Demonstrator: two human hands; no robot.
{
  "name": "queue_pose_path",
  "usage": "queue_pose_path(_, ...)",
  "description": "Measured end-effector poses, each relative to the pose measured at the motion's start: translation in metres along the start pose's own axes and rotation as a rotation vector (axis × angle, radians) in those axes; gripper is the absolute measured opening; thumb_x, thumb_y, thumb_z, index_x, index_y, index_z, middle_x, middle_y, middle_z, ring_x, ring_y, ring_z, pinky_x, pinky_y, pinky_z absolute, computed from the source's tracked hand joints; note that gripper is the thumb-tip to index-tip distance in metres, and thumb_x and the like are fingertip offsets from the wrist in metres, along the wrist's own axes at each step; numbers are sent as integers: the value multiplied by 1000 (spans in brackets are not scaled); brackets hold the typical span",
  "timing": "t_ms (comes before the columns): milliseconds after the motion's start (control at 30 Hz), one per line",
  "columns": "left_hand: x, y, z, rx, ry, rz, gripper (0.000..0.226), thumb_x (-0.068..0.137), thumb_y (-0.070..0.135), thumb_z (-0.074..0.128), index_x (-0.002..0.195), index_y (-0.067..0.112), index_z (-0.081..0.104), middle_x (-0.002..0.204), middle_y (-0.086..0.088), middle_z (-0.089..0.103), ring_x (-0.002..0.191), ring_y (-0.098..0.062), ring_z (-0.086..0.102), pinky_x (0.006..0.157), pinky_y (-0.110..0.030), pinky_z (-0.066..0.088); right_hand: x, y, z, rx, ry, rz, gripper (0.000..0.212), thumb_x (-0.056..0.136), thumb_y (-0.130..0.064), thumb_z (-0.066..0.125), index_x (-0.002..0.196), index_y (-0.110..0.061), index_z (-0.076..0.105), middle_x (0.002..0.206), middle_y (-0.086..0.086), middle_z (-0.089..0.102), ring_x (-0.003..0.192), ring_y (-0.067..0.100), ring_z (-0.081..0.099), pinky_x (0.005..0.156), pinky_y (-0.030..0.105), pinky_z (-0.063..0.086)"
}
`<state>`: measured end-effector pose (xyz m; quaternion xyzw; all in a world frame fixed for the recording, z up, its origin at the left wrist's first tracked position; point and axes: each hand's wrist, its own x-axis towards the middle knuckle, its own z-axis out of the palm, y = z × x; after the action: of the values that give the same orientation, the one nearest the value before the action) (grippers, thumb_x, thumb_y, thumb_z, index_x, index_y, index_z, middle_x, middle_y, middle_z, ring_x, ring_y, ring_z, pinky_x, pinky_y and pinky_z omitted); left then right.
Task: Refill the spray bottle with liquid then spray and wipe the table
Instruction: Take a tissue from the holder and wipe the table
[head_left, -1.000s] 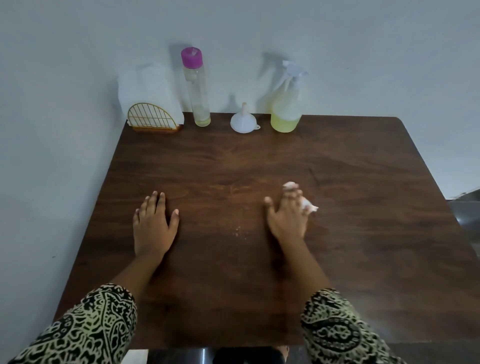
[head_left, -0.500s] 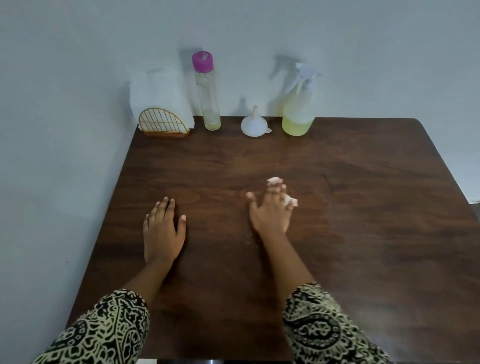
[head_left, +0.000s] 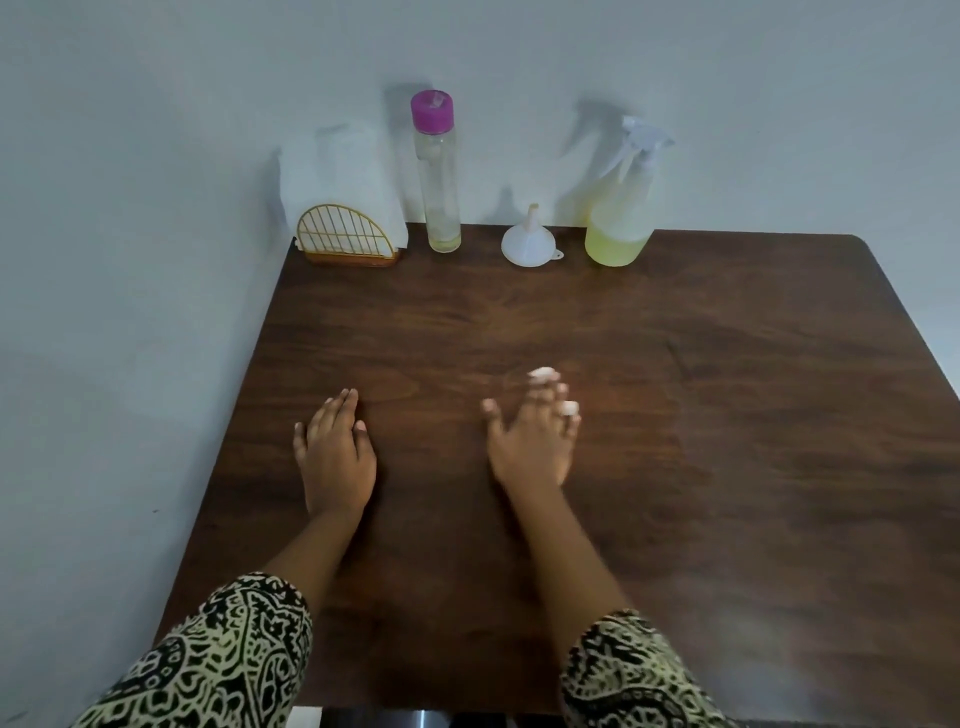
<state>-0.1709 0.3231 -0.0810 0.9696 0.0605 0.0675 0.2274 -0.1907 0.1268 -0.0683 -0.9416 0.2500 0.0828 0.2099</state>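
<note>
A single head-worn wide-angle camera looks forward and down from the near edge of a dark wooden table (head_left: 649, 467), facing the pale wall (head_left: 156, 156) behind its far edge. Both forearms enter from the bottom of the frame, close to the lens. The table's right side runs out of frame.

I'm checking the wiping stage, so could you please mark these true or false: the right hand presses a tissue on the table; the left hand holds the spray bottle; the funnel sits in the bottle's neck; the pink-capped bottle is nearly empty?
1. Right hand presses a white tissue on the table: true.
2. Left hand holds the spray bottle: false, it lies flat on the table.
3. Funnel sits in the neck: false, inverted on the table.
4. Pink-capped bottle nearly empty: true.
</note>
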Motion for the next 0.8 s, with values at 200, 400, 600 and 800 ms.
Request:
queue_pose_path(200, -4, -10, -10, -385, 167, -226, 40, 96, 2, 41, 135, 7, 51, 137, -14, 53, 130, -29, 46, 116, -45, 25, -68, -66, 43, -185, -214, -563, 72, 99, -52, 23, 153, -9, 0, 162, 6, -3, 148, 17, -9, 115, 40, -14)
queue_pose_path(400, -7, -13, -6, -158, 32, -39, 43, 94, 0, 45, 137, 5, 49, 143, -13, 48, 138, -27, 37, 117, -42, 15, -33, 71, -15, -176, 40, -33, 77, 95, -60, 24, 153, -14, 1, 162, 3, 4, 149, 19, 2, 117, 46, -5)
queue_pose_path(600, -29, -18, -7, -86, 2, 27, 47, 92, -2, 47, 138, 5, 48, 143, -12, 48, 138, -28, 37, 115, -46, 18, -77, 17, 19, -118, 19, -251, 81, 94, -58, 30, 152, -8, 2, 161, 11, 5, 149, 26, 1, 116, 41, -11)
queue_pose_path(800, -51, -29, -13, -133, 53, 5, 45, 91, -5, 46, 135, 4, 52, 138, -14, 53, 134, -29, 42, 114, -47, 19, -111, 19, 32, -205, 5, -464, 79, 88, -60, 20, 150, -10, 26, 155, 6, 30, 145, 21, 23, 115, 43, -10)
